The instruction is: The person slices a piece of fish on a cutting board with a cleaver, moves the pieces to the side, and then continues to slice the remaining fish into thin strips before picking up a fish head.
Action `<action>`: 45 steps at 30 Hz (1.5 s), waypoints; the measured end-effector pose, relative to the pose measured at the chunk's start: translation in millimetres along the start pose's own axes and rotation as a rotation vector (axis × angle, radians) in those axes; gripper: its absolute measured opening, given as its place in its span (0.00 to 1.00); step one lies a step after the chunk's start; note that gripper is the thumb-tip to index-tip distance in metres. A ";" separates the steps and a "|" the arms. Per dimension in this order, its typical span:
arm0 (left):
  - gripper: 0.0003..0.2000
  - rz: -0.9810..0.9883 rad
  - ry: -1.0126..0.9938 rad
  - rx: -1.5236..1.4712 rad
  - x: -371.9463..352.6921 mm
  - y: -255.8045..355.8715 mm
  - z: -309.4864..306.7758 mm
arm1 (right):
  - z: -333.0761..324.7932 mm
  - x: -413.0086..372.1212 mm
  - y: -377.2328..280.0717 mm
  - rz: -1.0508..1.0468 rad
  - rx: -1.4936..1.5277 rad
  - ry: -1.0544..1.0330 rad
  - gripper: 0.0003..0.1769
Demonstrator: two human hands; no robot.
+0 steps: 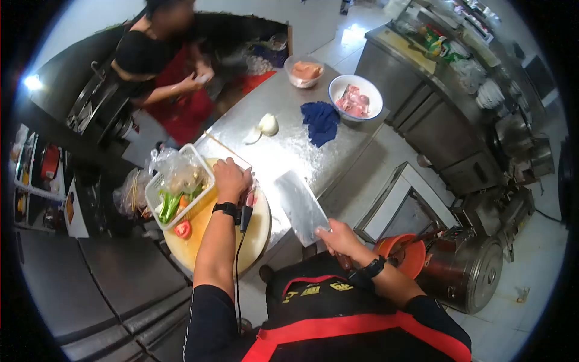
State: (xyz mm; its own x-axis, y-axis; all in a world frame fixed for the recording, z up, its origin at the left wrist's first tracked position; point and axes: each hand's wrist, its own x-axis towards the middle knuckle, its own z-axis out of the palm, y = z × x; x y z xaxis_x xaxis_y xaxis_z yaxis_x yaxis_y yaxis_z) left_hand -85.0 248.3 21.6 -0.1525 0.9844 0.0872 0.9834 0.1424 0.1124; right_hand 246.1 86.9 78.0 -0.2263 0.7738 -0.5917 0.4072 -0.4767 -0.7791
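Note:
My right hand [342,238] is wrapped round the handle of a broad cleaver [297,206]. The blade is held out beside the board, over the table's near edge. At the far part of the round cutting board [256,232], my left hand [231,180] is palm down with its fingers curled; what lies under them is hidden. Small reddish pieces [250,198] show just right of that hand, too small to name. Left of it, a white plastic basket [208,160] on the board holds green peppers [169,207], other vegetables and a clear plastic bag [181,169]. A cut tomato [183,229] sits by the basket's near corner.
On the steel table [283,130] are a peeled onion [268,125], a dark blue cloth [320,122], a bowl of raw meat [375,104] and a tub with pinkish meat [306,72]. A co-worker [178,90] stands beyond the table. An orange bucket [407,253] is at right.

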 end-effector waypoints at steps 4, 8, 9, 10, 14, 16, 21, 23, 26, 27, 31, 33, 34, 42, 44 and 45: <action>0.19 0.074 -0.006 -0.069 -19.7 -1.9 2.8 | -2.1 20.9 2.7 -0.054 0.167 0.016 0.15; 0.17 0.120 -0.158 -0.055 -60.1 -0.6 -16.2 | -5.6 28.8 -4.6 -0.063 0.178 -0.028 0.15; 0.16 0.191 -0.096 -0.101 -74.7 -5.7 -18.4 | -2.7 29.2 -3.9 -0.086 0.175 -0.042 0.14; 0.15 0.265 -0.031 -0.148 -85.2 -10.4 -20.2 | 0.0 29.0 -6.2 -0.068 0.171 -0.053 0.14; 0.14 0.281 0.133 -0.323 -110.3 -21.1 -31.3 | 18.1 36.2 -0.5 -0.100 0.105 -0.065 0.14; 0.15 0.318 0.364 -0.263 -114.2 -16.2 -36.9 | 30.2 35.0 -3.0 -0.097 0.076 -0.024 0.15; 0.20 0.536 0.207 -0.728 -141.0 2.1 -50.0 | 79.2 23.6 -19.6 -0.043 0.261 0.036 0.14; 0.30 0.830 -0.072 -0.752 -168.9 5.9 -70.2 | 97.2 24.3 -23.5 -0.056 0.382 0.018 0.14; 0.42 0.953 -0.305 -0.679 -194.3 -2.4 -100.0 | 117.9 27.8 -25.9 -0.207 0.418 0.064 0.21; 0.45 0.954 -0.314 -0.640 -196.9 -9.6 -105.5 | 122.2 21.6 -33.3 -0.207 0.411 0.054 0.21; 0.45 0.889 -0.285 -0.591 -206.5 -42.0 -118.7 | 137.5 -3.3 -63.9 -0.036 0.552 -0.052 0.23; 0.47 0.898 -0.236 -0.591 -213.1 -55.8 -127.0 | 150.3 -2.5 -73.0 -0.115 0.455 -0.059 0.24; 0.50 0.889 -0.196 -0.547 -216.5 -63.2 -136.5 | 160.4 -0.7 -85.5 -0.123 0.444 -0.091 0.24; 0.53 0.577 0.212 -0.348 -187.4 -191.5 -203.0 | 245.0 3.8 -218.3 -0.427 0.112 -0.395 0.21; 0.51 0.471 0.384 -0.343 -148.2 -263.4 -210.9 | 254.1 -4.3 -238.8 -0.432 0.045 -0.424 0.21; 0.45 0.304 0.366 -0.325 -122.1 -315.0 -196.0 | 256.8 -7.1 -242.5 -0.405 -0.024 -0.436 0.21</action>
State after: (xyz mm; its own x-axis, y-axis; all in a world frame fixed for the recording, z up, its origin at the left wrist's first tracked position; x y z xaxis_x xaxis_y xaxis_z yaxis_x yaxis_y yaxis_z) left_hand -395.4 63.1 169.6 0.0515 0.8682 0.4935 0.9165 -0.2374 0.3220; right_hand -78.2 89.8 217.9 -0.7082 0.6471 -0.2825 0.2311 -0.1656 -0.9587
